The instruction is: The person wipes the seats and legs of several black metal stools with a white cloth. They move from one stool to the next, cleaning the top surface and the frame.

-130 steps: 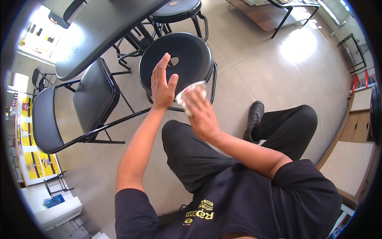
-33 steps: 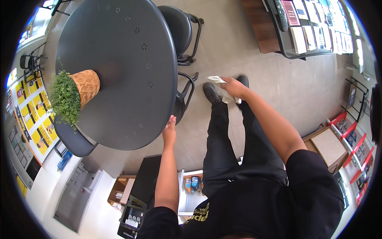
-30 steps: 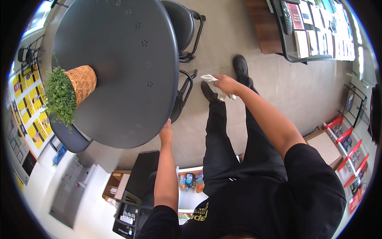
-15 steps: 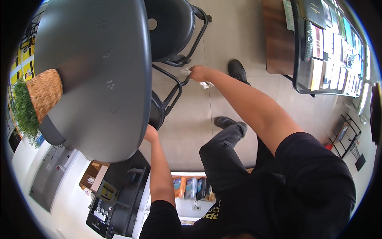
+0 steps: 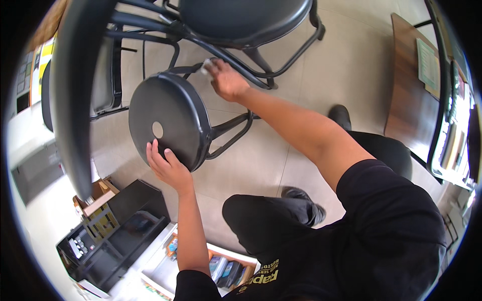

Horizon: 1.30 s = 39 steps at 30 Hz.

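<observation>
A round black stool (image 5: pixel 175 120) with a hole in its seat stands tilted toward me at the centre left. My left hand (image 5: pixel 169 168) lies on the seat's near edge, fingers spread out beside the hole. My right hand (image 5: pixel 226 80) is at the far side of the stool, by its metal leg frame. Pinched in its fingers is a crumpled white cloth or tissue (image 5: pixel 206 66), partly blurred and partly hidden by the hand.
Another black stool (image 5: pixel 246 20) stands just beyond. The dark table edge (image 5: pixel 75 100) rises at the left. A wooden table (image 5: pixel 414 75) is at the right, a black shelf unit (image 5: pixel 125 220) at lower left, and a white drawer or shelf with packets (image 5: pixel 228 268) near my legs.
My left hand has come from beside the table edge onto the stool seat. The stool now shows out from under the table. My right hand with the white cloth has moved left.
</observation>
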Each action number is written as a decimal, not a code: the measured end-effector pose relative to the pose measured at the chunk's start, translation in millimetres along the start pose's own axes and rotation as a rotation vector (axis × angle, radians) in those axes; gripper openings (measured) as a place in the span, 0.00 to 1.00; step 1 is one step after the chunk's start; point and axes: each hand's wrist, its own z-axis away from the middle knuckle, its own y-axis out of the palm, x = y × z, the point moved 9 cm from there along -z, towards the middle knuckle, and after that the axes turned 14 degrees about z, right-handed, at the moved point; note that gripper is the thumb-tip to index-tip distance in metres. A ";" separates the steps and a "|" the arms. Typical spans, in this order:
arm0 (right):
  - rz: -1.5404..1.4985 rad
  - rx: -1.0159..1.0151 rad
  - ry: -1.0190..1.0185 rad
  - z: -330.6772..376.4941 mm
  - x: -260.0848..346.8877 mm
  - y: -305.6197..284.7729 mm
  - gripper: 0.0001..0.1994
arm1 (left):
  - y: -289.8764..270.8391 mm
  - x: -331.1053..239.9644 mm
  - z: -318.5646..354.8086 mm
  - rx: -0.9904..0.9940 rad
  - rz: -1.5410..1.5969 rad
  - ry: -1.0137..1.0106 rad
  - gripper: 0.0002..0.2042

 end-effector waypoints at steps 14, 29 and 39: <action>0.390 -0.219 -0.184 -53.8 86.7 29.0 0.35 | 0.3 -20.3 -1.4 0.170 -0.001 0.280 0.26; -0.102 0.127 0.429 -80.6 0.6 74.7 0.24 | 10.3 -26.9 -5.7 0.202 0.030 0.258 0.26; -0.153 -0.109 -0.203 -85.3 71.0 -16.9 0.21 | 4.5 -24.1 -2.2 0.160 0.029 0.272 0.26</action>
